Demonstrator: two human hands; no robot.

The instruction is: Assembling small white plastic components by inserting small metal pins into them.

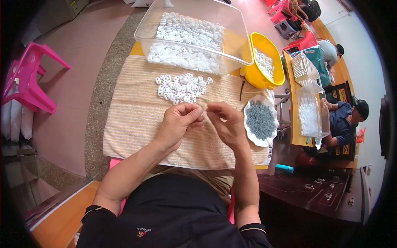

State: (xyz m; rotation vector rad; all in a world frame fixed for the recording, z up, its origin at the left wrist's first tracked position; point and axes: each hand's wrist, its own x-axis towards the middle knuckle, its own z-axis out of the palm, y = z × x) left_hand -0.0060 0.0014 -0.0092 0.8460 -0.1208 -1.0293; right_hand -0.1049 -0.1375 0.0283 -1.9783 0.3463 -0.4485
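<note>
Over a striped beige towel [128, 95], my two hands are close together with a small gap between their fingertips. My left hand [182, 122] is closed, its thumb pressed to the index finger in a pinch. My right hand [228, 124] has its thumb and index finger curled toward each other. Anything in either pinch is too small to make out. Just beyond them lies a loose pile of small white oval plastic pieces with holes [182, 87]. To the right of my right hand sits a white scalloped dish [248, 134] heaped with small grey pieces [261, 120].
At the towel's far edge stands a clear plastic bin [235, 62] of white pieces. Beside it are a yellow tub [250, 76] and a thin black strip [242, 91]. A pink stool [35, 78] stands left. Another person [345, 124] sits right, by another white-filled bin [324, 120].
</note>
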